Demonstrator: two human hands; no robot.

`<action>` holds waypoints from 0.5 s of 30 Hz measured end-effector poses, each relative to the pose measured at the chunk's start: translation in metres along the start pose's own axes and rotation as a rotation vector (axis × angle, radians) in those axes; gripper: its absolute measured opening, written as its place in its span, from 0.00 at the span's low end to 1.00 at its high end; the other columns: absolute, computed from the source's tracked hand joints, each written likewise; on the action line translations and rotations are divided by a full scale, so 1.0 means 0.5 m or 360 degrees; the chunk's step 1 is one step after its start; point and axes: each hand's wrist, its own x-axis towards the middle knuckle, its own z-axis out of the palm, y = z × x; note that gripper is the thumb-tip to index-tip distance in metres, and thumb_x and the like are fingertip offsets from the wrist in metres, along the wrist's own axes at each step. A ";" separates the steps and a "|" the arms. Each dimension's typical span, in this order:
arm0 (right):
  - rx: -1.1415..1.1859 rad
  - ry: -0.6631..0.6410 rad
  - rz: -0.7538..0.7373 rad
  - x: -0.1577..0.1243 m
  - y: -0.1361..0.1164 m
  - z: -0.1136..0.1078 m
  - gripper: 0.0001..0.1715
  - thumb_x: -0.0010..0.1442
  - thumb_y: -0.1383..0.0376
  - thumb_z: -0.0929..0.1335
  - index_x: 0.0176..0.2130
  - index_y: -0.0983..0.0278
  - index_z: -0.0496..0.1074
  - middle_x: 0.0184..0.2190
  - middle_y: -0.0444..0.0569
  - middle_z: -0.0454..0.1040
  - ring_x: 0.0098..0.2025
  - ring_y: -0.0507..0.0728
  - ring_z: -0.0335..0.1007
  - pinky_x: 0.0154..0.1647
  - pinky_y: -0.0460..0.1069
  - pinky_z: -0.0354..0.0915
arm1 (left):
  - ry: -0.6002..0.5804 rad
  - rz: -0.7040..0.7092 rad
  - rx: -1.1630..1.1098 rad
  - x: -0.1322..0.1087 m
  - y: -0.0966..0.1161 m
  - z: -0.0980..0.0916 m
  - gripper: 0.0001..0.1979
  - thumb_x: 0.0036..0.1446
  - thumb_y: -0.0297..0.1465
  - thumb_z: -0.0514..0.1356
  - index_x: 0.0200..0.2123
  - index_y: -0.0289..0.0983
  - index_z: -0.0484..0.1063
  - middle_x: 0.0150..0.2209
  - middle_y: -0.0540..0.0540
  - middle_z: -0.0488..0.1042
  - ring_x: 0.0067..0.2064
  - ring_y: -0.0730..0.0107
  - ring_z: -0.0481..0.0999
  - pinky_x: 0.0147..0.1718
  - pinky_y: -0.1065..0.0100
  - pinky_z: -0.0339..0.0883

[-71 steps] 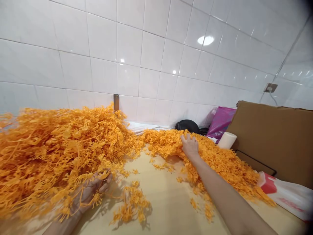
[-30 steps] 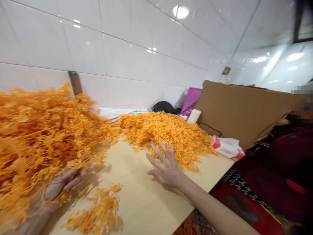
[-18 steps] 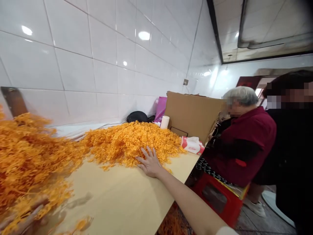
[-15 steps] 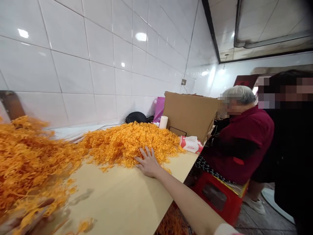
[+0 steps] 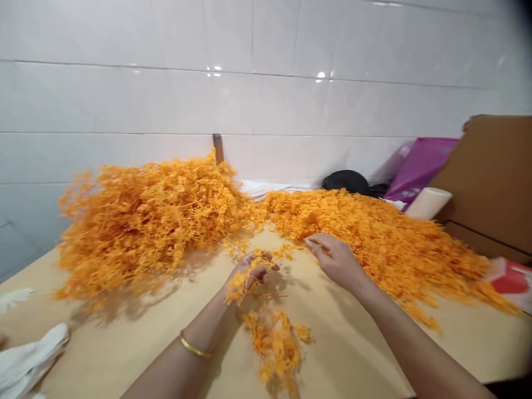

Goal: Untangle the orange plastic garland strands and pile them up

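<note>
Thin orange sprigs, frilly and plastic-looking, lie in my left hand, whose fingers are curled round their stems over the table's middle. Close by, my right hand has thumb and forefinger pinched at the end of a strand of orange sprig stretching between the hands. Its fingertips are at the edge of the right-hand heap of orange sprigs. A second, taller heap of orange sprigs stands to the left. Below my hands, a small loose bunch of orange sprigs rests on the table.
White gloves lie at the near left. Along the tiled wall are a black round case, a purple bag and a white roll. A cardboard box and a red-and-white tissue pack stand right.
The view has swung left, and the people on the right are out of sight. My right hand has left its flat, spread pose at the right heap and is now pinched near my left hand.
</note>
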 end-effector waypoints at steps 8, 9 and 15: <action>0.1383 -0.0318 0.0889 0.096 -0.007 0.166 0.22 0.50 0.50 0.63 0.32 0.67 0.70 0.29 0.50 0.69 0.25 0.49 0.63 0.29 0.46 0.60 | 0.0253 0.0305 0.0340 0.021 -0.023 -0.031 0.06 0.41 0.29 0.58 0.25 0.34 0.68 0.18 0.51 0.66 0.18 0.79 0.61 0.19 0.73 0.55; 0.1426 -0.0298 0.0918 0.096 0.001 0.176 0.22 0.50 0.50 0.64 0.32 0.67 0.70 0.27 0.49 0.69 0.25 0.49 0.63 0.29 0.46 0.60 | 0.0289 0.0342 0.0397 0.022 -0.021 -0.031 0.04 0.40 0.28 0.58 0.24 0.34 0.68 0.16 0.52 0.64 0.18 0.78 0.61 0.20 0.72 0.55; 0.1697 -0.0726 0.0531 0.084 0.052 0.178 0.20 0.49 0.55 0.66 0.40 0.63 0.69 0.35 0.48 0.71 0.34 0.51 0.65 0.36 0.46 0.58 | 0.0335 0.0359 0.0612 0.023 -0.002 -0.020 0.06 0.42 0.31 0.57 0.20 0.33 0.66 0.13 0.53 0.60 0.16 0.78 0.58 0.18 0.72 0.51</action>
